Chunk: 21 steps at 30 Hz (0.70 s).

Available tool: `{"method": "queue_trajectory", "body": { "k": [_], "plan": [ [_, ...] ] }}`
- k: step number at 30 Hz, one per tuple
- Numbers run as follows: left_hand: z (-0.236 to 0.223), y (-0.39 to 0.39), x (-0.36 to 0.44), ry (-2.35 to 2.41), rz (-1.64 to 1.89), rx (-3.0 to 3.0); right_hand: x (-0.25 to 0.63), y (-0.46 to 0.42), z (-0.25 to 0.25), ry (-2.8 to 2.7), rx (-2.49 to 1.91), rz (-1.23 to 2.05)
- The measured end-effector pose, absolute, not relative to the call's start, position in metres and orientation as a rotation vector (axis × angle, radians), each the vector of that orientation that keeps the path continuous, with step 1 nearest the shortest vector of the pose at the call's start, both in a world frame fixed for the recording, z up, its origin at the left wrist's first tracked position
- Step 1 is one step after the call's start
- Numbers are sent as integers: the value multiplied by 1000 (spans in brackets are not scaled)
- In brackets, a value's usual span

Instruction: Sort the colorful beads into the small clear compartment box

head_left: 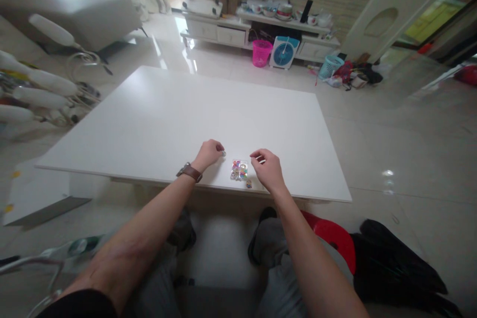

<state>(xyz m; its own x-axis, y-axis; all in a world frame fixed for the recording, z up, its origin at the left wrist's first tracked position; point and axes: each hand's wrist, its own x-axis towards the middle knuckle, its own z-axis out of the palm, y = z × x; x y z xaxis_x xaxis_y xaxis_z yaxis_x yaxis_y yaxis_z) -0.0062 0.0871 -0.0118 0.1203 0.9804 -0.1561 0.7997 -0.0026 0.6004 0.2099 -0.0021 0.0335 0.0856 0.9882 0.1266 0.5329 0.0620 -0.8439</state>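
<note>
My left hand (211, 154), with a brown watch strap (191, 172) on the wrist, pinches a small, shiny, ring-like piece (224, 153) above the white table (231, 109). Between my hands lies a clear compartment box (239, 170) with small colourful pieces in its sections. A tiny yellowish and dark trinket (248, 184) sits by the box's near right corner, close to the table edge. My right hand (267, 166) hovers right of the box, its thumb and forefinger drawn together. Whatever they pinch is too small to make out.
Beyond the table stand a pink basket (262, 53), a blue fan (283, 52) and a low cabinet (231, 36). White padded equipment (52, 82) is at the left. A red seat (335, 238) and dark cloth (395, 258) lie to my lower right.
</note>
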Motion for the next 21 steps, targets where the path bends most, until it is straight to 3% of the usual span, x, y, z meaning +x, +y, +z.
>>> {"method": "queue_trajectory", "body": {
  "k": [5,15,21],
  "plan": [
    [-4,101,-15,1746,271,1990,213,-3,37,-1627,-1565,724],
    [-31,105,-35,1831,119,1986,211,-2,44,-1729,-1605,708],
    [-38,108,-44,1877,192,1978,204,0,48,-1772,-1646,718]
  ]
}}
